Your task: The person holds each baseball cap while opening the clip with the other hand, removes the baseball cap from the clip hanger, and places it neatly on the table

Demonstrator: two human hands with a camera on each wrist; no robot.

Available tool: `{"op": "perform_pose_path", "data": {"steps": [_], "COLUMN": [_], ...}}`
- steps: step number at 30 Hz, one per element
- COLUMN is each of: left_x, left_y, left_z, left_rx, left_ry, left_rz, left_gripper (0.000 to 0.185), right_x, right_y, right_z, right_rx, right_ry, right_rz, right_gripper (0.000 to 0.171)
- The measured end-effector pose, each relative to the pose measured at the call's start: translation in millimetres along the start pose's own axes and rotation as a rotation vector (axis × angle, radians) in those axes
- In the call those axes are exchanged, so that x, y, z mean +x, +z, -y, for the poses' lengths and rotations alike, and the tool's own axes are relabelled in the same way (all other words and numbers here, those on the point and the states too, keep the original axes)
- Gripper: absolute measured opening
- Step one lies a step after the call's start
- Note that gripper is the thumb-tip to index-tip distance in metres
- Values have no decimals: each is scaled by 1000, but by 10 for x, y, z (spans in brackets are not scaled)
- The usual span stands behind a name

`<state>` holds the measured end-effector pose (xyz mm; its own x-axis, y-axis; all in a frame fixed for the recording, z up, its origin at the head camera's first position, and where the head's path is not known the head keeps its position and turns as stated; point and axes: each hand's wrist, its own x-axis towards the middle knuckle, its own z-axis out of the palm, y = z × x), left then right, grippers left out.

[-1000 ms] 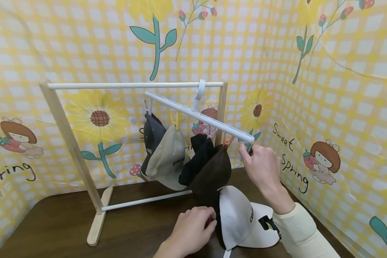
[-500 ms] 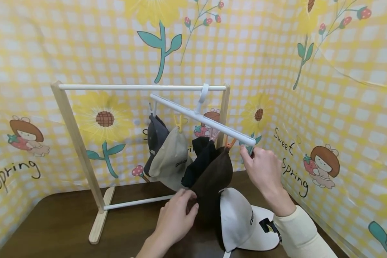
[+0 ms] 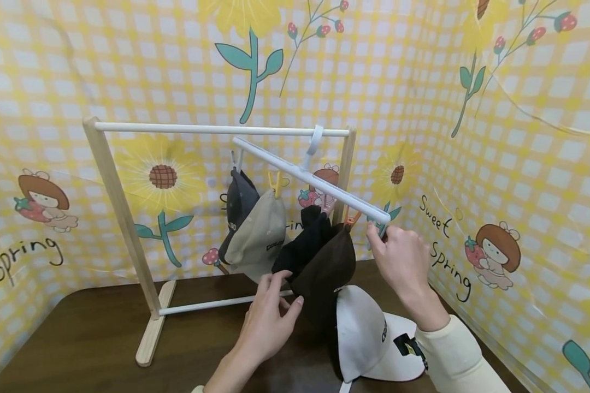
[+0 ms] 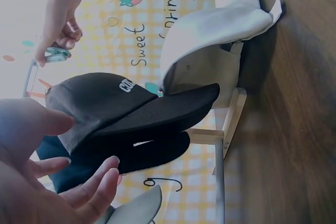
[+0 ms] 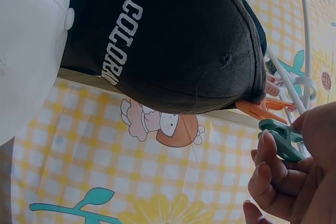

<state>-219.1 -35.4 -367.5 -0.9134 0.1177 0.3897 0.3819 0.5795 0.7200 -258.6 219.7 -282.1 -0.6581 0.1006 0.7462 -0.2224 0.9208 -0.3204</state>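
Observation:
My right hand (image 3: 402, 256) pinches a green clip (image 5: 283, 139) at the near end of a white hanger (image 3: 305, 176). Beside it, a dark brown cap (image 3: 326, 262) hangs from an orange clip (image 3: 351, 216), with white lettering visible in the right wrist view. Behind that, a black cap (image 3: 307, 240) hangs from a pink clip (image 3: 327, 204). With fingers spread, my left hand (image 3: 270, 316) is at the lower left of these two caps; whether it touches them I cannot tell. A white cap (image 3: 361, 333) lies on the table, brim to the right.
A wooden rack with a white top rail (image 3: 216, 129) carries the tilted hanger. Farther along hang a beige cap (image 3: 258, 234) on a yellow clip and a dark grey cap (image 3: 240, 196). The rack's wooden foot (image 3: 152, 333) stands on the brown table (image 3: 88, 327).
My left hand has moved left and up from beside the white cap to the dark hanging caps, its fingers spreading. My right hand stays at the green clip.

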Motion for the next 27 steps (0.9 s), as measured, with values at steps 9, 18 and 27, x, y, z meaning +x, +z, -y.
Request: {"op": "perform_pose_path", "data": {"steps": [9,18,27], "left_x": [53,58,108], "left_y": [-8,11,23], "left_z": [62,74,79], "left_rx": [-163,-217,-179], "left_ry": [-35,-47,-8], "left_rz": [-104,-154,-176], "left_gripper": [49,47,48], "right_x": [-14,-38,-15], "right_y": [31,72,75], "right_z": [2,-9,-11], "right_rx": [8,32,37], "right_ry": [-2,11,31], "right_rz": [11,29,32], "right_gripper": [61,60,60]}}
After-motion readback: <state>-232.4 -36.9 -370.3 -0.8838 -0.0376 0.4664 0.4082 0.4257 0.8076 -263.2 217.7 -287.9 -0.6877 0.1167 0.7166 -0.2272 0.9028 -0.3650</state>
